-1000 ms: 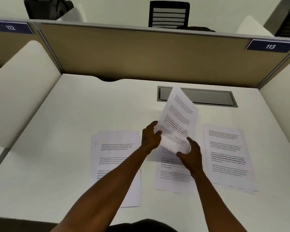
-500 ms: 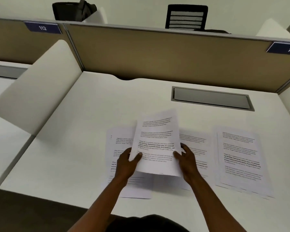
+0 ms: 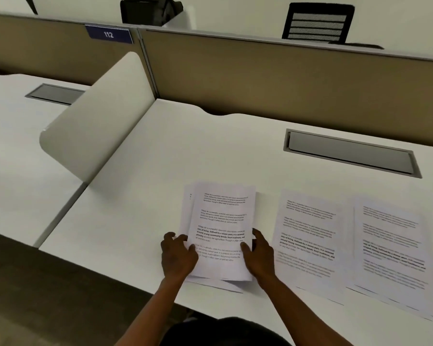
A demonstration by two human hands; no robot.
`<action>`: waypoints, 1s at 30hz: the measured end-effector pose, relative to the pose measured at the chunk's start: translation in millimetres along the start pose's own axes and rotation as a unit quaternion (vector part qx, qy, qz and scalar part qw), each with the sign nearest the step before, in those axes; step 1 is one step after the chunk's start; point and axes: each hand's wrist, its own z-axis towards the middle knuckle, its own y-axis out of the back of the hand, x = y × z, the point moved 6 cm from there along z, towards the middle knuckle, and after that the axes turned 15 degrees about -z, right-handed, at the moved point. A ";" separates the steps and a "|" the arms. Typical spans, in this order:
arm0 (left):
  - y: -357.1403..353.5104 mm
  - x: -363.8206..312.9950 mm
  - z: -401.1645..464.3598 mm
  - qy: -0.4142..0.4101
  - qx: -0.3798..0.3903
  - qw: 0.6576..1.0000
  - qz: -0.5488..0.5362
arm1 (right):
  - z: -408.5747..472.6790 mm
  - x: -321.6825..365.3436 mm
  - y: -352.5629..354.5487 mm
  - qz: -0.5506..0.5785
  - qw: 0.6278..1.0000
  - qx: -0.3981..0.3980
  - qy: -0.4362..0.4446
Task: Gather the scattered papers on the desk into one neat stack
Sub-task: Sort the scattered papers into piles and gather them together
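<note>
Printed white sheets lie on the white desk [image 3: 160, 171] in three groups. The left pile [image 3: 186, 216] has a top sheet [image 3: 223, 216] resting on it, slightly offset to the right. My left hand [image 3: 176, 257] grips that sheet's lower left edge, thumb on top. My right hand [image 3: 260, 257] grips its lower right edge. A middle pile [image 3: 308, 236] and a right pile [image 3: 390, 245] lie flat beside it, untouched, with their lower edges fanned out.
A grey cable hatch [image 3: 348, 156] is set into the desk behind the papers. A curved white side divider [image 3: 98, 126] stands at the left, a tan partition [image 3: 285, 78] at the back. The desk's front edge runs close below my hands.
The sheet, held up over the middle pile a second ago, has been carried left and lowered onto the left pile. Both hands kept hold of it. The view has shifted left.
</note>
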 end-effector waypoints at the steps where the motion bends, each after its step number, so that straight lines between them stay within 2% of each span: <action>1: -2.6 2.7 0.1 0.003 0.005 1.000 0.003 | -0.6 2.5 -0.4 -0.026 1.000 -0.009 0.004; 6: -8.9 11.0 2.9 0.013 0.012 0.999 0.037 | 3.8 -2.1 -1.9 -0.226 0.973 -0.033 -0.014; 8: -7.8 14.4 5.3 0.010 0.010 0.999 0.049 | 4.5 -0.6 -6.9 -0.269 0.963 -0.020 0.006; 11: -8.1 16.7 8.7 0.002 0.006 0.998 0.065 | 5.6 4.1 -12.6 -0.287 0.957 -0.006 0.033; 14: -13.5 11.4 6.9 -0.015 -0.003 0.995 0.094 | 8.0 0.4 2.0 -0.265 0.964 -0.030 0.013; 18: -38.5 -14.4 -5.5 -0.113 0.005 0.991 0.070 | 12.3 -23.7 42.7 -0.245 0.964 -0.101 -0.027; 22: -83.7 -58.7 -32.3 -0.222 0.073 0.972 0.027 | 12.2 -62.9 93.1 -0.242 0.948 -0.186 -0.095; 25: -125.8 -86.2 -57.6 -0.272 0.177 0.946 0.016 | 10.6 -95.0 116.6 -0.264 0.935 -0.190 -0.141; 27: -151.5 -100.6 -71.9 -0.306 0.240 0.920 0.045 | 8.1 -109.1 121.7 -0.281 0.930 -0.184 -0.148; 30: -184.9 -110.7 -89.6 -0.354 0.324 0.862 0.162 | 1.1 -118.0 121.0 -0.295 0.929 -0.180 -0.132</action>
